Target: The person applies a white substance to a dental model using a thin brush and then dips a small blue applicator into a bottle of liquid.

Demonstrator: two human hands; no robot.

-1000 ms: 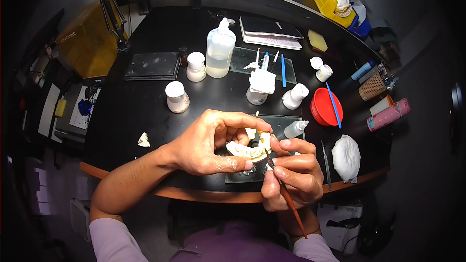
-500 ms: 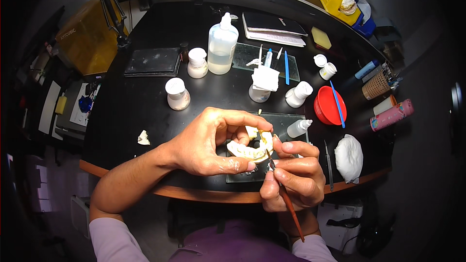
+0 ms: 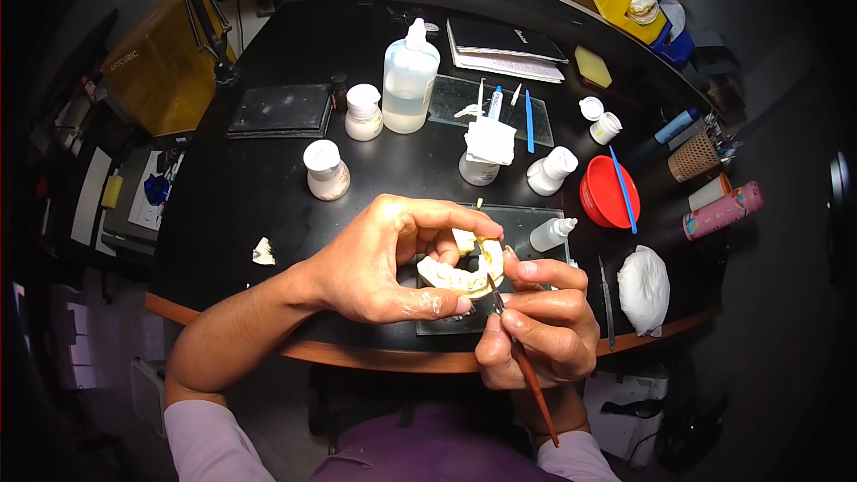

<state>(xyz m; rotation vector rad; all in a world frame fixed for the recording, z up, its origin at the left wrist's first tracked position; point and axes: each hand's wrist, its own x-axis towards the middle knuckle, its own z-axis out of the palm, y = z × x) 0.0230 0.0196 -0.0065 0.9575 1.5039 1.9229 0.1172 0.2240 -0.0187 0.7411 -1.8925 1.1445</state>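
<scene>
My left hand (image 3: 393, 263) grips a cream-coloured dental model (image 3: 460, 280) shaped like a curved row of teeth, thumb on its near side and index finger over the far right end. White residue marks that thumb. In my right hand (image 3: 544, 321) is a thin brush (image 3: 532, 382) with a reddish-brown handle, pinched like a pen. Its dark tip meets or nearly meets the model's right front side. Below both hands lies a glass slab (image 3: 527, 219), partly hidden, with a small white dropper bottle (image 3: 553, 233) on it.
Behind my hands stand white-capped powder jars (image 3: 328, 170), a large clear bottle (image 3: 411, 80) and a gauze-topped jar (image 3: 479, 165). To the right are a red bowl (image 3: 603, 195) with a blue stick, a knife-like tool (image 3: 606, 303) and a white cloth wad (image 3: 644, 290). A plaster fragment (image 3: 263, 252) lies left.
Both hands keep nearly the same hold and position. The brush tip has shifted very slightly at the model's edge, and the whole view has moved a little.
</scene>
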